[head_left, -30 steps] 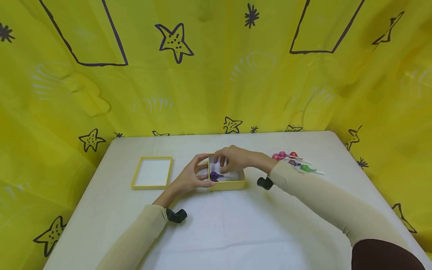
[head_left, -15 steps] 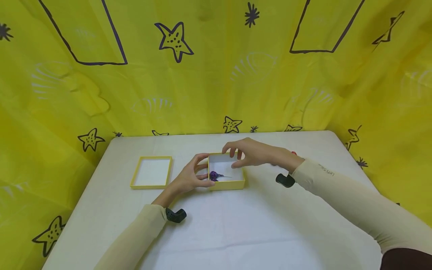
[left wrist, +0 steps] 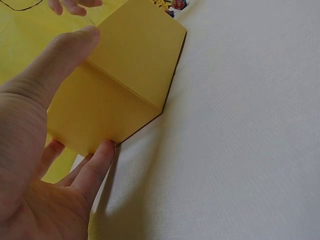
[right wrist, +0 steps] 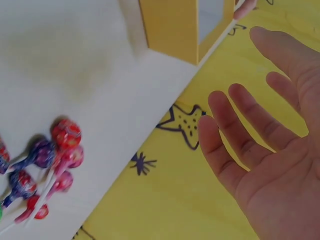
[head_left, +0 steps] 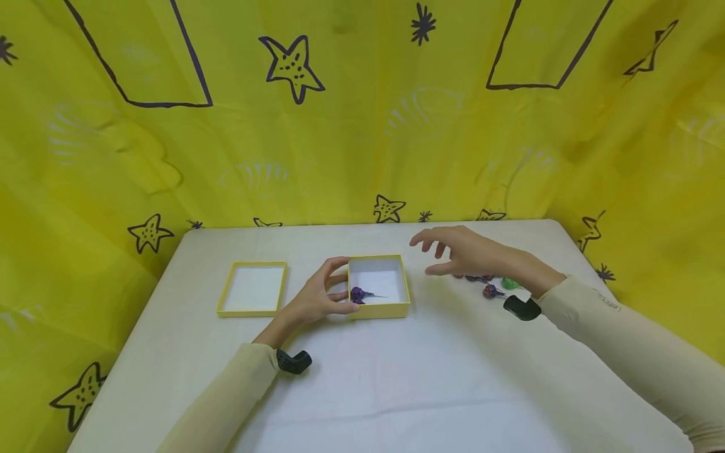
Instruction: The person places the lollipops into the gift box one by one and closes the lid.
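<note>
Box point(head_left: 379, 311), yellow, sat on white tabletop point(head_left: 385, 377), dark purple lollipop point(head_left: 359, 294) inside its near left corner. Left hand point(head_left: 320, 296) grasped the box's left side, thumb at the near corner, fingers toward the far one. Right hand point(head_left: 472, 251) hung free in air, right of the box, fingers loosely bent, apart. Shallow lid point(head_left: 255, 289) lay left of the box; loose lollipops point(right wrist: 44, 153), several colours, lay right of it.

Box point(left wrist: 137, 55) of smooth, matt yellow card, by its look; lollipop wrappers point(right wrist: 66, 134) glossy, film-like. Table covering point(left wrist: 240, 125) is matt white cloth, fine-woven; backdrop point(head_left: 351, 138) a smooth sheet with soft sheen. Sleeves point(head_left: 226, 396) matt cloth, wrist cameras point(head_left: 293, 362) black, plastic-looking.
</note>
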The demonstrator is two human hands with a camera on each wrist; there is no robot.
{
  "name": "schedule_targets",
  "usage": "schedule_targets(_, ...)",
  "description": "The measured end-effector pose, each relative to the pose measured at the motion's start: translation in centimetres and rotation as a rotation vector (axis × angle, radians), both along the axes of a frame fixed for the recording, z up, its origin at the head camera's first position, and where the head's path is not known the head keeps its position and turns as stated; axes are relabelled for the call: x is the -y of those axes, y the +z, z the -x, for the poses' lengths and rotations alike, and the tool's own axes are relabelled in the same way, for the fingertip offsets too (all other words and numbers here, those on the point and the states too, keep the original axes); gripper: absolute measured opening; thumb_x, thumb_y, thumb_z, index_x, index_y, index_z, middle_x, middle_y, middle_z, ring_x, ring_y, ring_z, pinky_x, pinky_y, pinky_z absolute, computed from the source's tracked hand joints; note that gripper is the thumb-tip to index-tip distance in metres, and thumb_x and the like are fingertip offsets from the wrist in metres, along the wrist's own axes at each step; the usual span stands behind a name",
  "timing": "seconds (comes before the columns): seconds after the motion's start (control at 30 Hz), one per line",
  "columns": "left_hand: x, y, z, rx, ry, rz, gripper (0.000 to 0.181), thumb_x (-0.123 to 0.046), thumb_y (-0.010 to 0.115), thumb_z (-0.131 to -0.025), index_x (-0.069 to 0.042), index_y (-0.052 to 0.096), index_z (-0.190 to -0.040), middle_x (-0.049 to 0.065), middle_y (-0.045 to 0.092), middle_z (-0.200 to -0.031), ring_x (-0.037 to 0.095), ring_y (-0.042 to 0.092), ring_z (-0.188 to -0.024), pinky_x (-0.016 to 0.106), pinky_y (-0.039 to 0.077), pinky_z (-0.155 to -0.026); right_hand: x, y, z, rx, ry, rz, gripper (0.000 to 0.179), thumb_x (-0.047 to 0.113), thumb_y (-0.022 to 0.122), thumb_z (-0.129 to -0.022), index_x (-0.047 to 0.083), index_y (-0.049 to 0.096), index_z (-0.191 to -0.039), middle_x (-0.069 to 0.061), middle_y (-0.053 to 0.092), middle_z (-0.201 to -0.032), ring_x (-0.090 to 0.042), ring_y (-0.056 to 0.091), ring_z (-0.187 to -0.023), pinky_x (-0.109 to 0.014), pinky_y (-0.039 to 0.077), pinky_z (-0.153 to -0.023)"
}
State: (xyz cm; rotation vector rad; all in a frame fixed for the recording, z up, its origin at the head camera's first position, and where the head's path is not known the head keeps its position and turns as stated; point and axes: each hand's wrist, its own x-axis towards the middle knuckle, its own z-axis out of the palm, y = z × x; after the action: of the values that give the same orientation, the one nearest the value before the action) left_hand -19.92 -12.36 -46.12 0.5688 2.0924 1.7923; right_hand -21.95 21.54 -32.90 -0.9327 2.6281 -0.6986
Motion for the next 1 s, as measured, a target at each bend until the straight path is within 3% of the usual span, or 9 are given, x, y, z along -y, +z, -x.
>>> schedule_targets(0.13,-0.1,0.0,0.0,0.01,-0.002,-0.01,0.101,-0.004,0.091,-0.076,-0.016,0.032,-0.156,0.002,0.025,-0.166,0.034,0.04,-0.146,0.036,0.053,-0.105,-1.9,-0.2,-0.3,-0.05,-0.032,-0.008,0.056,0.015,0.082,-0.088,0.017,0.059,-0.139,-0.006,0.066,-0.12,-0.023,0.066,-0.098,-0.026,0.061,-0.069)
schedule_targets(0.27,-0.1,0.0,0.1,0.014,0.003,-0.009,0.101,-0.003,0.091,-0.076,-0.015,0.031,-0.157,0.0,0.026,-0.165,0.032,0.041,-0.145,0.036,0.053,-0.105,-3.5,-0.5,-0.6,-0.11,-0.053,-0.017,0.057,0.015,0.084,-0.087,0.016,0.06,-0.138,-0.005,0.067,-0.117,-0.021,0.067,-0.094,-0.032,0.062,-0.076)
schedule_targets(0.57,0.0,0.0,0.0,0.015,0.012,0.002,0.101,-0.001,0.091,-0.076,-0.015,0.031,-0.156,0.001,0.026,-0.165,0.032,0.041,-0.146,0.035,0.053,-0.104,-7.0,-1.6,-1.7,-0.196,-0.075,-0.027,0.057,0.012,0.085,-0.086,0.012,0.061,-0.138,-0.005,0.068,-0.115,-0.021,0.064,-0.095,-0.037,0.06,-0.076)
schedule_targets(0.8,0.0,0.0,0.1,0.015,0.009,-0.005,0.1,0.0,0.09,-0.076,-0.015,0.031,-0.156,0.004,0.025,-0.166,0.035,0.039,-0.146,0.039,0.052,-0.106,-9.4,-3.7,-2.6,-0.215,-0.107,-0.01,0.066,0.014,0.086,-0.085,0.011,0.055,-0.144,-0.014,0.063,-0.129,-0.029,0.064,-0.099,-0.047,0.062,-0.078)
schedule_targets(1.0,0.0,0.1,0.1,0.016,0.016,0.0,0.1,-0.003,0.091,-0.076,-0.018,0.033,-0.156,0.005,0.025,-0.166,0.035,0.039,-0.146,0.04,0.052,-0.105,-10.9,-6.0,-3.3,-0.262,-0.118,0.002,0.066,0.009,0.086,-0.083,0.01,0.057,-0.143,-0.014,0.066,-0.117,-0.026,0.065,-0.09,-0.04,0.061,-0.07)
